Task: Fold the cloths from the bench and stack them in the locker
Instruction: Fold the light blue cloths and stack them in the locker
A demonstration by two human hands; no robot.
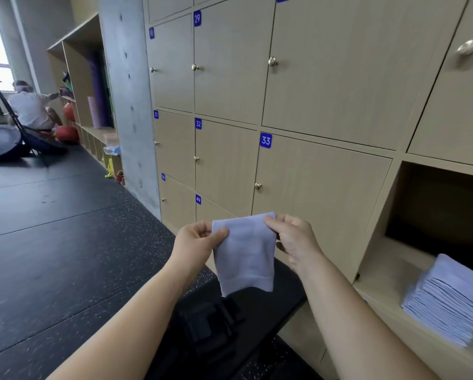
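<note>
Two hands hold one pale blue cloth [245, 256] up at lower centre of the frame. We see our left hand [195, 242] pinching the cloth's upper left corner, thumb pressed on the front of the fabric and the other fingers [202, 226] curled behind it. Our right hand [295, 241] pinches the upper right corner the same way, thumb tip on the front near the top edge. The cloth hangs doubled between the two grips, its lower hem loose above the dark bench [257, 300].

At the right edge of the frame, an open locker [380, 267] holds a stack of folded cloths [449, 300] of the same colour, lying on the compartment floor; the stack is cut off by the frame's edge, and the back of the compartment is too dark to read. A black object [210, 325] lies on the bench below the cloth, and we cannot tell what it is.

Closed wood-tone locker doors [320, 187] with round knobs fill the upper right, numbered 29, 31, 32, 33 and 49 on blue tags. A concrete pillar [128, 105] stands left of them. Dark speckled rubber flooring [65, 242] covers the left half. At upper left a seated person [32, 108] faces open shelving [84, 86] that holds red balls and rolled mats, beside a bright window.
</note>
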